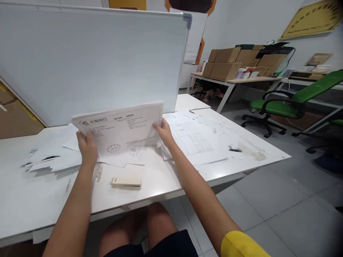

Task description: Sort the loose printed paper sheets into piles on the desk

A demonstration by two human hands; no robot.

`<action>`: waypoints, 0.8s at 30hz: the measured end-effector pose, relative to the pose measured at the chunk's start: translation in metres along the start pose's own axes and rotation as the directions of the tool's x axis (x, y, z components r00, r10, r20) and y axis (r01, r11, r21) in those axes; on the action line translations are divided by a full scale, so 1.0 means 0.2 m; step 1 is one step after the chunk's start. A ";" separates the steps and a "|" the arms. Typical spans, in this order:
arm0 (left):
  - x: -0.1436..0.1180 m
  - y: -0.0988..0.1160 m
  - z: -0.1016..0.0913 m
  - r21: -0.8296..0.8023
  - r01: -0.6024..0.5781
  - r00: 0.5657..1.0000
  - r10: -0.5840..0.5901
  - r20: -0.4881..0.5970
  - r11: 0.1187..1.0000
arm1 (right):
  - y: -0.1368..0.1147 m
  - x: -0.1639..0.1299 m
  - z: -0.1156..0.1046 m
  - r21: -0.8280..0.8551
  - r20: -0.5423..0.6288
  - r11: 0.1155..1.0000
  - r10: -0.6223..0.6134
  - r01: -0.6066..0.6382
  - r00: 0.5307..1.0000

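The held sheets [123, 132], at 9 o'clock, are seen in white, patterned with lines of dark grey print and a dark-outlined oval stamp [114, 148]. Just right of centre, a flat white sheet [191, 139] is ruled with a fine grey grid. Cream is shown by the stapler [125, 181], between 7 and 8 o'clock, against the white table [158, 184]. The board [93, 60] at 10 o'clock is coloured pale grey-white; the cartons [223, 70] at 2 o'clock, brown; the chair [274, 105] at 3 o'clock, green and black; the sleeve [239, 244] at 5 o'clock, yellow.
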State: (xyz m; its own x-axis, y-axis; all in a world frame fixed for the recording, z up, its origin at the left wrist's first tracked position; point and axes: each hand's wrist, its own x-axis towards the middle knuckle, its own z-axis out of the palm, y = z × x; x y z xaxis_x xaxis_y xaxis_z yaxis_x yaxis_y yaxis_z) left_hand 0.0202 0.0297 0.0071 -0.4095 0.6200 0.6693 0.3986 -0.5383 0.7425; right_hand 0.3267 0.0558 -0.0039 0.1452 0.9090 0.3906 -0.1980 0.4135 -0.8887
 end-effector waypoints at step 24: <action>-0.14 0.21 0.14 -0.048 0.349 0.745 -0.246 0.620 0.936 | -0.41 -0.86 -0.32 0.067 -0.320 0.992 0.119 -0.103 0.940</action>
State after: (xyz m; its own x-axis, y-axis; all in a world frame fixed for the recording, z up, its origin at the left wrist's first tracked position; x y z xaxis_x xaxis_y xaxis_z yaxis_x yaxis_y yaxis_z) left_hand 0.0717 0.0068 0.0192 0.1057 0.9483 0.2992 0.1907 -0.3146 0.9299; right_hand 0.3797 -0.1383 -0.0138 0.4230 0.8870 0.1850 -0.2760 0.3207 -0.9061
